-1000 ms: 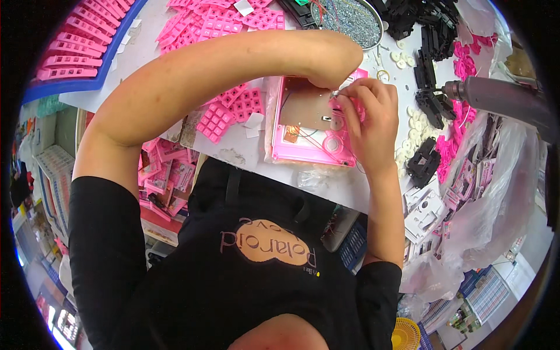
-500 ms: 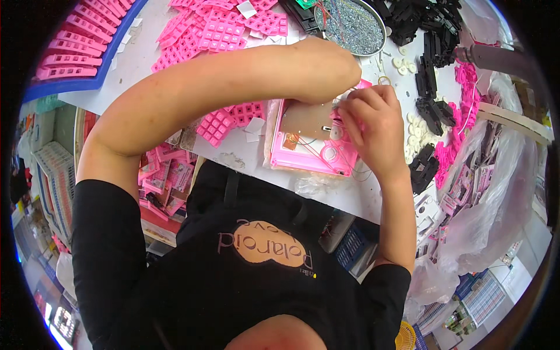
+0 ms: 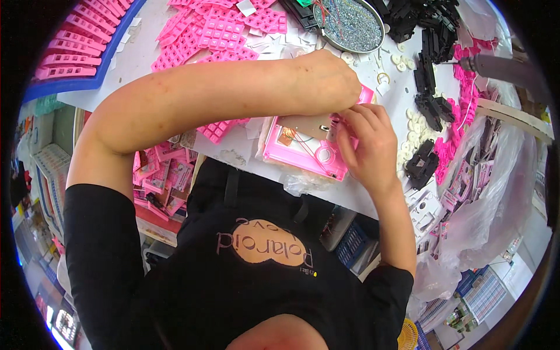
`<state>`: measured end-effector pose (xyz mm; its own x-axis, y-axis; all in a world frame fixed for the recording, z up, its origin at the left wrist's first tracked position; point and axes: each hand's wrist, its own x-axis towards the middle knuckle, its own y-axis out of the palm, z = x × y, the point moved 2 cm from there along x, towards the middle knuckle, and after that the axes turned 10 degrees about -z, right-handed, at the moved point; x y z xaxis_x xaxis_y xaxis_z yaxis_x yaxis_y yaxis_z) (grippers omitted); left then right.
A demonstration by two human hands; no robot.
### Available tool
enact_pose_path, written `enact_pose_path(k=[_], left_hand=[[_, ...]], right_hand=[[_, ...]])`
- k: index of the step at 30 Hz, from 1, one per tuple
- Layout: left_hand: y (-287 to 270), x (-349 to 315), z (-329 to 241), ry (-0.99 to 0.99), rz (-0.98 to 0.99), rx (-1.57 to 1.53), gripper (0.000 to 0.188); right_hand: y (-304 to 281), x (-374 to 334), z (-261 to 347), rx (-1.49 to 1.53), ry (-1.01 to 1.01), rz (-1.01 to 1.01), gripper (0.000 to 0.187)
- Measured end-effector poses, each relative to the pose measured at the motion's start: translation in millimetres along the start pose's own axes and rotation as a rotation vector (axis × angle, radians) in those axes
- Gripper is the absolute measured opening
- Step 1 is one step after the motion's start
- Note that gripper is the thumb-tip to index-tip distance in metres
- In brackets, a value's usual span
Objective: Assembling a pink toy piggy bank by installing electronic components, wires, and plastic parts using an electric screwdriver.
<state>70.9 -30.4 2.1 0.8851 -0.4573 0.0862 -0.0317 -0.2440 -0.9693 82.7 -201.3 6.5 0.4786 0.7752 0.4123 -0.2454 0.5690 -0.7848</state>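
Note:
A pink plastic casing lies on the white table before me, with thin wires, a white ring and a small copper-coloured piece inside. A brown board covers its far part. My left hand reaches across from the left and curls over the casing's far side; its fingertips and whatever they hold are hidden. Beside it my right hand is closed at the casing's right part, thumb and fingers bent together near the board's edge. What they pinch is too small to make out.
Pink keypad pieces are heaped at the far left, beside a blue tray of pink parts. A round tin of screws stands at the back. Black parts, white discs and pink pieces lie right.
Both hands and the casing have shifted slightly nearer to me and to the left. My left hand now covers more of the board.

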Motion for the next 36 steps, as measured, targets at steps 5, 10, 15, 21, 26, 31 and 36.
enact_pose_path(k=[5,10,15,21,26,31,36], left_hand=[[3.1,-3.1,10.7,-0.157,-0.101,-0.100,0.015],[-8.8,-27.4,41.8,-0.464,-0.605,-0.347,0.023],[-11.6,-40.3,37.3,-0.674,-0.400,-0.096,0.028],[3.7,-46.8,30.5,-0.275,-0.831,-0.327,0.014],[-3.2,-57.0,2.2,-0.438,-0.669,-0.480,0.017],[2.1,-64.2,-0.3,-0.446,-0.607,-0.512,0.016],[-9.9,-78.1,-5.1,-0.451,-0.541,-0.578,0.013]], right_hand=[[13.2,-3.1,17.6,-0.200,-0.006,-0.006,0.036],[11.4,3.5,24.4,-0.243,0.097,0.098,0.043],[14.2,-3.9,26.1,-0.238,0.040,0.041,0.037],[-0.5,12.3,8.7,0.067,0.176,-0.152,0.028],[10.4,29.7,3.1,0.353,0.391,-0.255,0.015],[15.3,23.0,0.8,0.269,0.240,-0.280,0.012],[-47.8,-24.8,-25.3,-0.320,0.209,-0.392,0.034]])
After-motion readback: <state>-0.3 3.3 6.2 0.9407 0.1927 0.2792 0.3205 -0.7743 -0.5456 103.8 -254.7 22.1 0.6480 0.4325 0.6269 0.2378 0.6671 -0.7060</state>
